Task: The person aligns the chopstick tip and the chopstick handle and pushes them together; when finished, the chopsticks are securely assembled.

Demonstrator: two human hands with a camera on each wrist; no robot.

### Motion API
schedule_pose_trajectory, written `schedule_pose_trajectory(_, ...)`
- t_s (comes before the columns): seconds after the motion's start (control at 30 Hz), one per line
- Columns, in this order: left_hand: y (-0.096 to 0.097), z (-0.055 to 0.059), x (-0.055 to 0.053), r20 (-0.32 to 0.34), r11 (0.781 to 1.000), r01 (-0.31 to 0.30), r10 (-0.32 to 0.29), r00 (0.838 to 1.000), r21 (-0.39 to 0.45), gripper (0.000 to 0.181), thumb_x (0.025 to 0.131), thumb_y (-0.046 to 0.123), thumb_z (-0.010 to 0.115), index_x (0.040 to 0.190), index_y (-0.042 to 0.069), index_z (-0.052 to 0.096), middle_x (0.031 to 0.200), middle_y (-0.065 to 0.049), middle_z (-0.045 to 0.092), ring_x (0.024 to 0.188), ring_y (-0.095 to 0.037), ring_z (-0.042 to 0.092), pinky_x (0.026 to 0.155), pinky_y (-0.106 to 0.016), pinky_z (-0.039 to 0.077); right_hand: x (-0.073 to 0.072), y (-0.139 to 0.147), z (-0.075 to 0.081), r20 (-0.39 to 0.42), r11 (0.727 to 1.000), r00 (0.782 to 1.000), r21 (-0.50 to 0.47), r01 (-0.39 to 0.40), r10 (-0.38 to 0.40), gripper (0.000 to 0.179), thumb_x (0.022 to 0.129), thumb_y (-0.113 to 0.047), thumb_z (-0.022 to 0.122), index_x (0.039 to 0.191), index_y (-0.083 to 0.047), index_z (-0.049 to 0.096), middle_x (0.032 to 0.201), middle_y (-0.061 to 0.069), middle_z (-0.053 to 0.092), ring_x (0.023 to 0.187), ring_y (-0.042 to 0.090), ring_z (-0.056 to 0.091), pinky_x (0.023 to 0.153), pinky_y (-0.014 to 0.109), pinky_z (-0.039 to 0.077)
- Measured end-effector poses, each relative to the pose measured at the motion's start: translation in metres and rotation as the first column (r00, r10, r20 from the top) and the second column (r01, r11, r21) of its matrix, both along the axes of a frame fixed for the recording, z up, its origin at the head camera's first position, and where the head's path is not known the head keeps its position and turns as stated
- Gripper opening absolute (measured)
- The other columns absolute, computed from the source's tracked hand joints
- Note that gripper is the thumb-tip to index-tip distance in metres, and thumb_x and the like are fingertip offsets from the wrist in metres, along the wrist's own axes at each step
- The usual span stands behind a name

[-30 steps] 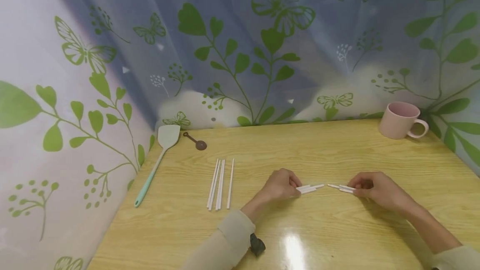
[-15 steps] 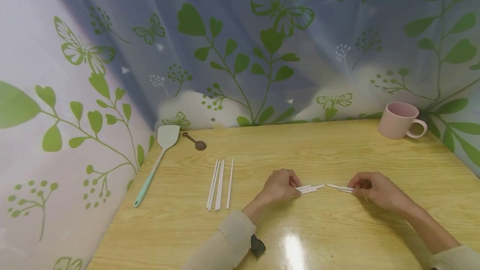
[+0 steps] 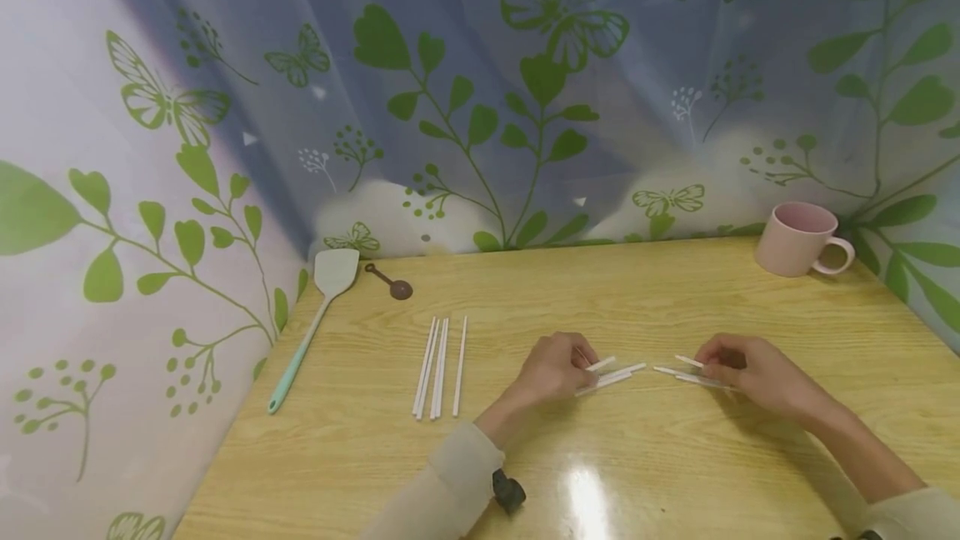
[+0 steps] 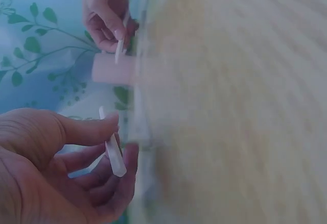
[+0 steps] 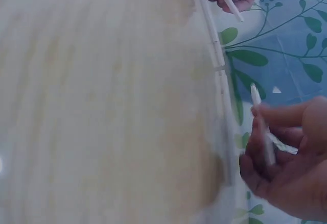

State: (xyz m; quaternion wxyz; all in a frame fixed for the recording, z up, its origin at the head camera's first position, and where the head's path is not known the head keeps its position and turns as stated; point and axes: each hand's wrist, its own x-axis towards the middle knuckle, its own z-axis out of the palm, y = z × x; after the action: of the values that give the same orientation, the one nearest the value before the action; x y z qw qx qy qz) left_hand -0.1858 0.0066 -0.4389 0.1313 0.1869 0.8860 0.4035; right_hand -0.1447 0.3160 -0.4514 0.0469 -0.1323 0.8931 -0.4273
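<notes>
My left hand (image 3: 555, 367) pinches a slim white stick (image 4: 115, 155) between thumb and fingers, a little above the table. Two other white sticks (image 3: 617, 377) lie slanted just below that hand. Facing it, my right hand (image 3: 750, 369) pinches another white stick (image 5: 267, 145), raised slightly, its tip pointing left. Under its fingers lie more white sticks (image 3: 677, 375), partly hidden by the hand. A narrow gap separates the two sets of stick ends. Left of both hands, several longer-looking white sticks (image 3: 431, 369) lie side by side, with a single stick (image 3: 461, 367) slightly apart.
A spatula (image 3: 303, 352) with a pale green handle lies along the table's left edge. Near its head is a small brown scoop (image 3: 401, 290). At the back right stands a pink mug (image 3: 795, 242). Patterned curtain (image 3: 480, 107) borders the wooden table (image 3: 525, 290).
Both hands have risen slightly, each lifting one white stick off those lying beneath. The sticks previously at the fingertips now show separately on the table.
</notes>
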Motion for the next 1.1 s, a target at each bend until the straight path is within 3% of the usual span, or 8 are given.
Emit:
schedule_pose_trajectory(0.23,-0.013,0.021,0.002,0.021,0.993,0.035,-0.038,0.999,0.114,0.011,0.096,0.01,0.076,0.106,0.008,0.074,0.09,0.003,0.066,0.074,-0.017,0.068,0.057,-0.02,0.051,-0.001,-0.009,0.015,-0.045,0.996,0.998,-0.084,-0.04,0.037,0.02,0.109,-0.019,0.058,0.113,-0.001,0.067,0.087,0.007,0.058,0.07,0.016,0.052,0.054,0.03,0.044)
schedule_pose_trajectory(0.43,-0.028,0.035,0.007,-0.03,0.983,0.065,-0.061,0.998,0.172,0.013,0.1,0.017,0.072,0.111,0.011,0.076,0.095,0.004,0.072,0.078,-0.028,0.072,0.056,-0.023,0.053,0.001,-0.02,0.026,-0.044,0.985,0.999,-0.169,-0.037,0.03,0.025,0.11,-0.022,0.054,0.12,-0.003,0.065,0.075,0.006,0.051,0.065,0.022,0.051,0.055,0.035,0.042)
schedule_pose_trajectory(0.57,-0.038,0.04,0.008,-0.061,0.973,0.074,-0.062,0.996,0.217,0.014,0.1,0.02,0.072,0.112,0.015,0.078,0.097,0.005,0.073,0.076,-0.025,0.071,0.057,-0.024,0.054,0.002,-0.03,0.036,-0.063,0.979,0.998,-0.206,0.001,-0.014,0.026,0.11,-0.024,0.055,0.123,-0.006,0.068,0.08,0.009,0.058,0.07,0.023,0.055,0.059,0.034,0.043)
schedule_pose_trajectory(0.77,-0.053,0.045,0.013,-0.057,0.951,0.054,-0.038,0.998,0.303,0.014,0.101,0.028,0.071,0.113,0.025,0.078,0.104,0.008,0.075,0.08,-0.014,0.07,0.068,-0.032,0.058,0.001,-0.052,0.05,-0.059,0.957,0.998,-0.289,-0.007,-0.011,0.023,0.108,-0.024,0.059,0.118,-0.006,0.07,0.082,0.008,0.061,0.062,0.022,0.05,0.052,0.037,0.037)
schedule_pose_trajectory(0.93,-0.059,0.048,0.016,-0.049,0.93,0.01,0.009,0.999,0.368,0.012,0.1,0.026,0.072,0.111,0.024,0.078,0.102,0.005,0.075,0.083,-0.015,0.072,0.075,-0.038,0.061,0.0,-0.072,0.06,-0.04,0.942,0.999,-0.336,-0.01,-0.003,0.021,0.105,-0.025,0.065,0.114,-0.007,0.072,0.08,0.006,0.061,0.058,0.02,0.048,0.047,0.036,0.034)
schedule_pose_trajectory(1.1,-0.06,0.05,0.019,-0.078,0.915,0.016,0.017,0.997,0.403,0.013,0.1,0.026,0.072,0.111,0.021,0.077,0.1,0.0,0.074,0.083,-0.017,0.073,0.076,-0.036,0.061,-0.002,-0.089,0.067,-0.051,0.925,0.998,-0.377,-0.038,0.02,0.021,0.104,-0.023,0.067,0.113,-0.006,0.073,0.08,0.006,0.062,0.061,0.019,0.054,0.05,0.037,0.037)
